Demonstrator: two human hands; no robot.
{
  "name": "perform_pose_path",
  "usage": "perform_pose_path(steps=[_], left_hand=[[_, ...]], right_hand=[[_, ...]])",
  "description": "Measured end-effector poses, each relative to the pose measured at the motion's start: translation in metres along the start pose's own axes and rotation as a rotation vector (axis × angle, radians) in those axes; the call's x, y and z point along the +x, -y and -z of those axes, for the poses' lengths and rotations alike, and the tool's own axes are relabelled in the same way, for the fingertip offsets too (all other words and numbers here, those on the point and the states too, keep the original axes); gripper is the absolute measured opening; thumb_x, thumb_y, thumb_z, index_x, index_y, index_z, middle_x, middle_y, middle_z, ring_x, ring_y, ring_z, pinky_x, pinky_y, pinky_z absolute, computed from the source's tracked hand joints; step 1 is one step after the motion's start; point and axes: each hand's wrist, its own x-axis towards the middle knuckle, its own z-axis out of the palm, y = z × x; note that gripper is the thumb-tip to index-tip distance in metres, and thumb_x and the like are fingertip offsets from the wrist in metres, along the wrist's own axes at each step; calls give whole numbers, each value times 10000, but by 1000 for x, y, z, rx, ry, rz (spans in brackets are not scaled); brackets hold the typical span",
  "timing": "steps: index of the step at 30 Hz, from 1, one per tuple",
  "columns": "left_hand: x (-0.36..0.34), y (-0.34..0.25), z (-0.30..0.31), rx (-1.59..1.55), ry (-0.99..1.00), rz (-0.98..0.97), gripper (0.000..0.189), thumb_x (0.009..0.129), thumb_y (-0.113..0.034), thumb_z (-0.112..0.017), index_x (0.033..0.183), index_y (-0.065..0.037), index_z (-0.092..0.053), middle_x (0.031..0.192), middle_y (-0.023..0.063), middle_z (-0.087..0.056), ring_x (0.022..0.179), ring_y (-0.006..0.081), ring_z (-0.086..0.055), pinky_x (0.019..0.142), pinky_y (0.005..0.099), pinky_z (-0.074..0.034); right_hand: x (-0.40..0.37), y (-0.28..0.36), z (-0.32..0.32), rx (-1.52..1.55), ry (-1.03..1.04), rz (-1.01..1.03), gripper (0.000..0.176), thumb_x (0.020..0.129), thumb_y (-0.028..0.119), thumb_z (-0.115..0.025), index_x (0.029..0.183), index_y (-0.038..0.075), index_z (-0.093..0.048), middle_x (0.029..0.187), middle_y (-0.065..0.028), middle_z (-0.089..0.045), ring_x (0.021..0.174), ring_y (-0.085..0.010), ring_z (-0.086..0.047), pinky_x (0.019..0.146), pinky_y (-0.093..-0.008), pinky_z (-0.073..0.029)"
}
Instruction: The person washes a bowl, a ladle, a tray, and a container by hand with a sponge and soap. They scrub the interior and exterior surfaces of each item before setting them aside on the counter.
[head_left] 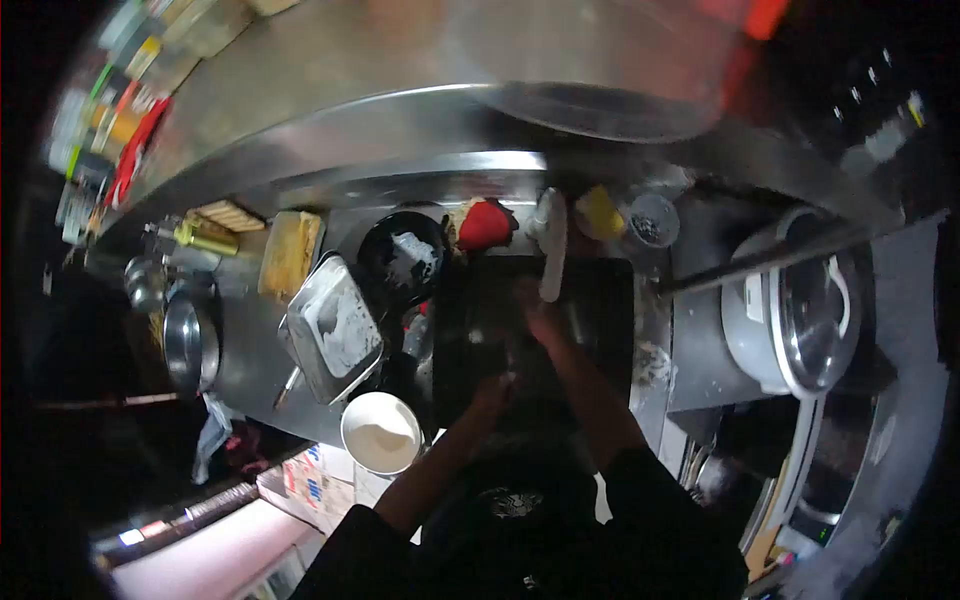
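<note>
A large dark tray or basin [463,318] lies in front of me under a pale faucet [553,250]. My right hand [538,315] reaches over its middle, just below the faucet's end. Its fingers look stretched out, though they are dim and blurred. Lower and to the left, my left hand [492,393] is over the near part of the dark tray. Shadow hides its fingers, so I cannot make out whether it grips anything.
To the left are a black pan [375,255], a metal tray [325,365], a white bowl [381,452] and a steel pot [189,345]. A red cloth-like item [486,224] and yellow sponge [602,212] lie behind. A lidded cooker [745,330] stands right.
</note>
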Motion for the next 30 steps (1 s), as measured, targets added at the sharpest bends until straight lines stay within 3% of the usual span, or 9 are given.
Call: perform_pose_path(steps=[4,6,12,20,30], left_hand=[[14,-6,-11,-287,32,-61,209,932,-269,-570,992,-86,-649,867,25,-629,747,125,-578,690,316,-495],[40,-4,-11,-299,63,-97,211,933,-272,-568,991,-85,-648,869,25,-630,749,126,-580,691,317,-496],[98,-21,-40,-344,145,-204,219,936,-279,-564,987,-83,-647,873,25,-630,754,129,-583,697,319,-497],[120,-32,-60,-385,175,-272,230,941,-290,-558,983,-81,-646,879,26,-631,762,133,-587,704,323,-499],[126,-41,-76,-405,210,-300,245,948,-303,-551,977,-78,-644,886,27,-633,771,138,-592,713,327,-502]], right_hand=[[-31,4,-1,-900,215,-120,274,947,202,-562,1161,34,-594,981,-67,-659,862,-174,-622,712,-326,-515],[-32,9,-12,-1129,264,-57,275,949,204,-559,1163,34,-592,985,-66,-657,864,-174,-620,716,-325,-513],[-26,28,-42,-1231,190,204,279,956,212,-550,1169,35,-584,998,-63,-650,871,-172,-615,727,-321,-508],[-26,23,-42,-1250,71,438,285,964,223,-538,1177,37,-575,1015,-60,-640,880,-170,-608,742,-316,-502],[-40,20,-31,-1329,56,480,293,975,236,-523,1188,39,-562,1036,-55,-628,891,-167,-599,760,-310,-494]])
